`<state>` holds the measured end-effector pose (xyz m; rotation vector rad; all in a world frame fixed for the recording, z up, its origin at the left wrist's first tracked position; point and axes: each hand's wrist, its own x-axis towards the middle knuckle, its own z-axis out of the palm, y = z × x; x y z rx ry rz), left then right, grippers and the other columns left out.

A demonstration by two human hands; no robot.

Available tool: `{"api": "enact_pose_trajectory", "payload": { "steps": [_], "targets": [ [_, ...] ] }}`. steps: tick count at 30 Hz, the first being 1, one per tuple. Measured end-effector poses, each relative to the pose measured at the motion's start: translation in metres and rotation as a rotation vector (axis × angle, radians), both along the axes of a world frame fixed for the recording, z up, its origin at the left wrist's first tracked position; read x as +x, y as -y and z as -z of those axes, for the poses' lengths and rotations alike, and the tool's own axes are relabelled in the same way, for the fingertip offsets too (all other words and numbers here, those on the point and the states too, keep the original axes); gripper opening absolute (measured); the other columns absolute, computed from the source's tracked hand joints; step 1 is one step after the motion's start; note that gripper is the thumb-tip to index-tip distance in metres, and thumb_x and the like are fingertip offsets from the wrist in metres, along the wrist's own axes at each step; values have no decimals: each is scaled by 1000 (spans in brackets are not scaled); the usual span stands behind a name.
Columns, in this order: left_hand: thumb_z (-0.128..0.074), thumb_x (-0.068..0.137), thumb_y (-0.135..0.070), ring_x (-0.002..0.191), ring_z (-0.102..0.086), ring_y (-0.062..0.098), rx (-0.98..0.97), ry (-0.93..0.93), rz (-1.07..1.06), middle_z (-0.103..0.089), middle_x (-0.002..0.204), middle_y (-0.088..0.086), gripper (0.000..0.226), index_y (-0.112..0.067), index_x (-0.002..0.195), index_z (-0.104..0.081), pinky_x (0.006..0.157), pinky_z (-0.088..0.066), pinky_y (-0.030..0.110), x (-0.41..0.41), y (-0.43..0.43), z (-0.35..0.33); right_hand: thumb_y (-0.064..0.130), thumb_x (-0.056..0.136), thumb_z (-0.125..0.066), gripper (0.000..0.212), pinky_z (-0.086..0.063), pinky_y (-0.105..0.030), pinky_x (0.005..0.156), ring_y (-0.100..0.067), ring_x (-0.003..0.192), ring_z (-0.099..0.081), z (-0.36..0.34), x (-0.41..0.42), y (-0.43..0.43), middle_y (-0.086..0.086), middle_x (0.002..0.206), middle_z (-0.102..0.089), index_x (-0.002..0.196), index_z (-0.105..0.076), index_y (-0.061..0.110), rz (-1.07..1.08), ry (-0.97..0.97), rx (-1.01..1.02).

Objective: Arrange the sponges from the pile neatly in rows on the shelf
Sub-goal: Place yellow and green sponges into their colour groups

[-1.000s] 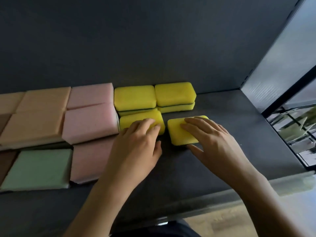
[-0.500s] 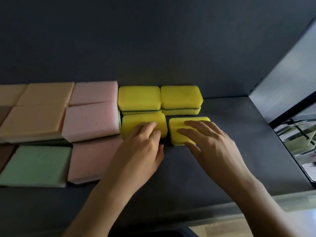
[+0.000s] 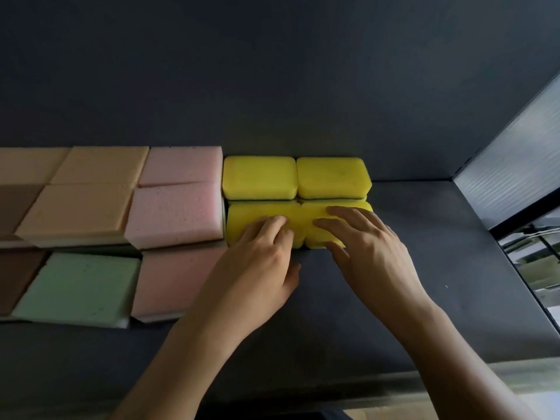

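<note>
Two yellow sponges lie side by side at the front of a yellow block on the dark shelf (image 3: 424, 268). My left hand (image 3: 257, 268) rests with straight fingers on the left front yellow sponge (image 3: 251, 216). My right hand (image 3: 369, 247) presses its fingers on top of the right front yellow sponge (image 3: 315, 234), thumb against its front edge. Behind them sit two stacked pairs of yellow sponges (image 3: 260, 177) (image 3: 333, 175) against the back wall.
Pink sponges (image 3: 175, 213), orange sponges (image 3: 78, 207), a green sponge (image 3: 78, 286) and brown ones (image 3: 15, 274) fill the shelf's left side. A grey side panel (image 3: 509, 165) closes the shelf on the right. The shelf's front lip (image 3: 394, 386) runs below my forearms.
My right hand has slid the right front yellow sponge left and back until it touches the left one and the rear stack. My left hand stayed on its sponge.
</note>
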<state>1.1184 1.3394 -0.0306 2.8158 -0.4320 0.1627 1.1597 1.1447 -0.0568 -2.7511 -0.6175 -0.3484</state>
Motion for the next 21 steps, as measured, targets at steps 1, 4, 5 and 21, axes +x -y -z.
{"api": "enact_pose_trajectory", "payload": {
  "steps": [1,4,5,21],
  "targets": [
    [-69,84,-30,120,-54,23,16,7,6,-53,135,5,41,-10,120,-62,88,-51,33,-1,-2,-2,21,83,-75,42,-56,-47,83,-28,116,-58,-1,-1,0,0,129,-61,123,-65,28,-3,-10,-2],
    [-72,81,-32,117,-56,24,30,38,24,-57,131,5,43,-13,119,-64,90,-51,35,-11,-12,-11,31,85,-72,47,-50,-49,95,-29,124,-53,-13,-10,-4,-3,135,-57,130,-60,26,-2,-32,10],
    [-71,82,-32,118,-56,23,26,52,26,-57,131,4,43,-13,120,-65,91,-50,34,-16,-17,-14,33,86,-70,47,-49,-49,97,-29,126,-51,-18,-16,-9,-3,136,-56,131,-60,25,-6,-25,20],
    [-65,89,-18,112,-57,15,-312,57,213,-53,130,-2,36,-13,124,-61,80,-55,37,-51,-85,-20,22,82,-74,34,-47,-32,87,-22,117,-57,-45,-71,-95,1,130,-60,115,-67,18,-14,-30,134]
  ]
}}
